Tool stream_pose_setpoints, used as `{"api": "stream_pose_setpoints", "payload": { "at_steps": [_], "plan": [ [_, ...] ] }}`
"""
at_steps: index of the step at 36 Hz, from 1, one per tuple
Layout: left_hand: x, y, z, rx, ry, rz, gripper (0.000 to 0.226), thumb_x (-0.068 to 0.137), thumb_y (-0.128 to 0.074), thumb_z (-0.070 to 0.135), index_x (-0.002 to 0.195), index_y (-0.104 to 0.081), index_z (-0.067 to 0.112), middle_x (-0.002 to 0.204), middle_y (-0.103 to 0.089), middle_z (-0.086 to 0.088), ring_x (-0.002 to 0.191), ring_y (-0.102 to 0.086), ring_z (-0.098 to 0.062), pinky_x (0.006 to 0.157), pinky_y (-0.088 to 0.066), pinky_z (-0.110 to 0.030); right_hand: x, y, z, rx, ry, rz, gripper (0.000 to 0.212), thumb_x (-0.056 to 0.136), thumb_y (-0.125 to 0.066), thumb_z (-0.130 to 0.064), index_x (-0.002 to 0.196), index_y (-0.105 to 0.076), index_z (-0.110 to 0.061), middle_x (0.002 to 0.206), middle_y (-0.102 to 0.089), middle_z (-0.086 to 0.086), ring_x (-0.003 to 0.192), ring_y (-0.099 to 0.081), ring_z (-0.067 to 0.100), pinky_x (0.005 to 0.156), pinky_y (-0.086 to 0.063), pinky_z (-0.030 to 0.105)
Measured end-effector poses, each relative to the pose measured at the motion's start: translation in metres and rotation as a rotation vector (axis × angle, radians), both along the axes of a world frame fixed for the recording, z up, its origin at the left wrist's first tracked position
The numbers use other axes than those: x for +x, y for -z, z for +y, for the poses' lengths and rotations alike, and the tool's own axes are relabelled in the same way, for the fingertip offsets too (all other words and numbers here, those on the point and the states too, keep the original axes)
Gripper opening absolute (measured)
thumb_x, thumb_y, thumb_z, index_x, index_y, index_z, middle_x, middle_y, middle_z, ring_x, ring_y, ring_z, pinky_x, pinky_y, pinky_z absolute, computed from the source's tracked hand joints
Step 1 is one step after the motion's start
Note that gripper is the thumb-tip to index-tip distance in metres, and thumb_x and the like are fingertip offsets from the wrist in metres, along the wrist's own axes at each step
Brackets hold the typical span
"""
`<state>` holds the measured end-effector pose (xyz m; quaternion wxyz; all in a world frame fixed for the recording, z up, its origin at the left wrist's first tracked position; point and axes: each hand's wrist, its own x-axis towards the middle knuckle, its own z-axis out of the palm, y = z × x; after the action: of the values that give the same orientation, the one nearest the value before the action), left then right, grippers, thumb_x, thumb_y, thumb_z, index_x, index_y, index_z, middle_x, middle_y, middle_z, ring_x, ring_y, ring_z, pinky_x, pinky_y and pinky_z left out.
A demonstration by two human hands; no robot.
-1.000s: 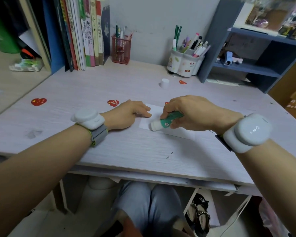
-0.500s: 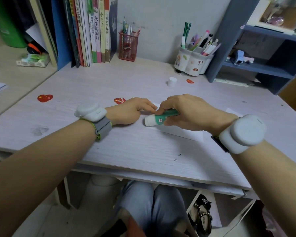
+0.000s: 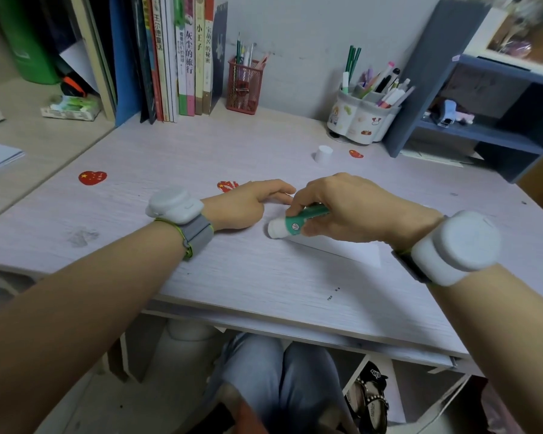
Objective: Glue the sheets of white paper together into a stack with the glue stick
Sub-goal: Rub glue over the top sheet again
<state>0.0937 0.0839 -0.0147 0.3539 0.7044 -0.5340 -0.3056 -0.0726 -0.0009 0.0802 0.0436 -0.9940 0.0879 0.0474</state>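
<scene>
Two hands are kept low over the desk (image 3: 232, 277). The glue stick (image 3: 292, 223) is gripped by the curled right hand (image 3: 348, 205) above the white paper (image 3: 342, 247); the paper's far edge is pressed by the left hand (image 3: 245, 203), fingers extended.

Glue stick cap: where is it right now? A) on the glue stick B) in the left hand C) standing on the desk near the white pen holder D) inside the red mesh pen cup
C: the small white cap stands alone on the desk in front of the white pen holder, while the right hand holds the uncapped glue stick at the paper.
</scene>
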Motion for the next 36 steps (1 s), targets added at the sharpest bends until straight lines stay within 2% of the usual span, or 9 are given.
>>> {"api": "stream_pose_setpoints", "payload": {
  "at_steps": [1,4,10,14,18,22,28,34,36],
  "plan": [
    [0.000,0.000,0.000,-0.001,0.004,0.000,0.074,0.074,-0.023,-0.025,0.135,-0.042,0.012,0.136,-0.051,0.000,0.131,-0.040,-0.003,0.097,-0.032,-0.005,0.001,0.000,0.000,0.011,0.012,-0.008,0.023,0.086,-0.065,-0.029,0.109,-0.066,-0.029,0.097,-0.061,-0.007,0.085,-0.048,0.014,0.075,-0.042,0.030],
    [-0.001,-0.001,0.001,0.013,0.013,0.005,0.075,0.074,-0.023,-0.025,0.136,-0.040,0.013,0.137,-0.051,0.001,0.133,-0.038,-0.003,0.104,-0.031,-0.015,-0.001,0.002,-0.005,0.054,0.048,-0.015,0.021,0.086,-0.064,-0.029,0.107,-0.066,-0.030,0.090,-0.061,-0.005,0.081,-0.049,0.016,0.071,-0.041,0.031],
    [-0.004,-0.006,0.003,0.041,-0.013,-0.024,0.070,0.080,-0.025,-0.023,0.137,-0.037,0.016,0.137,-0.051,0.004,0.133,-0.033,-0.002,0.088,-0.024,0.006,-0.012,0.004,-0.013,0.107,0.074,-0.022,0.021,0.085,-0.065,-0.028,0.106,-0.067,-0.027,0.089,-0.065,-0.003,0.080,-0.052,0.017,0.074,-0.046,0.034],
    [-0.006,-0.008,0.004,0.040,-0.029,-0.005,0.068,0.082,-0.025,-0.023,0.138,-0.036,0.014,0.135,-0.052,0.003,0.123,-0.035,0.003,0.082,-0.024,0.011,-0.012,0.002,-0.008,0.145,0.038,0.003,0.021,0.085,-0.066,-0.030,0.105,-0.068,-0.028,0.089,-0.064,-0.003,0.076,-0.052,0.014,0.074,-0.046,0.033],
    [-0.007,-0.009,0.003,0.027,-0.062,0.020,0.067,0.083,-0.027,-0.021,0.137,-0.037,0.017,0.132,-0.054,0.005,0.124,-0.038,-0.001,0.077,-0.030,0.008,-0.006,0.003,-0.010,0.143,0.057,-0.016,0.019,0.085,-0.065,-0.032,0.103,-0.068,-0.028,0.080,-0.061,-0.006,0.067,-0.049,0.007,0.066,-0.040,0.028],
    [-0.005,-0.010,0.006,-0.037,-0.123,0.110,0.070,0.082,-0.026,-0.024,0.139,-0.036,0.016,0.131,-0.054,0.002,0.119,-0.043,0.001,0.070,-0.038,-0.001,-0.001,0.003,-0.017,0.148,0.105,-0.016,0.019,0.085,-0.065,-0.030,0.103,-0.069,-0.026,0.086,-0.067,0.000,0.075,-0.059,0.021,0.070,-0.050,0.036],
    [-0.005,-0.010,0.005,-0.087,-0.181,0.124,0.072,0.080,-0.027,-0.025,0.141,-0.033,0.013,0.136,-0.047,-0.003,0.117,-0.045,-0.005,0.081,-0.038,0.003,0.005,0.001,-0.024,0.142,0.130,-0.016,0.021,0.086,-0.065,-0.028,0.106,-0.068,-0.024,0.092,-0.067,0.003,0.076,-0.059,0.024,0.065,-0.049,0.033],
    [-0.006,-0.007,0.004,-0.072,-0.182,0.101,0.070,0.082,-0.030,-0.022,0.141,-0.032,0.016,0.136,-0.046,0.001,0.120,-0.044,-0.003,0.086,-0.036,0.003,0.014,0.002,-0.033,0.084,0.150,-0.014,0.022,0.086,-0.064,-0.031,0.107,-0.067,-0.025,0.099,-0.066,0.004,0.087,-0.059,0.024,0.079,-0.051,0.040],
    [-0.006,-0.007,0.004,-0.073,-0.185,0.089,0.069,0.083,-0.030,-0.021,0.142,-0.031,0.016,0.137,-0.046,0.001,0.122,-0.044,-0.003,0.088,-0.035,0.001,0.017,0.003,-0.036,0.060,0.153,-0.018,0.022,0.087,-0.063,-0.032,0.107,-0.066,-0.026,0.101,-0.065,0.003,0.089,-0.056,0.022,0.079,-0.049,0.038]
  ]
}}
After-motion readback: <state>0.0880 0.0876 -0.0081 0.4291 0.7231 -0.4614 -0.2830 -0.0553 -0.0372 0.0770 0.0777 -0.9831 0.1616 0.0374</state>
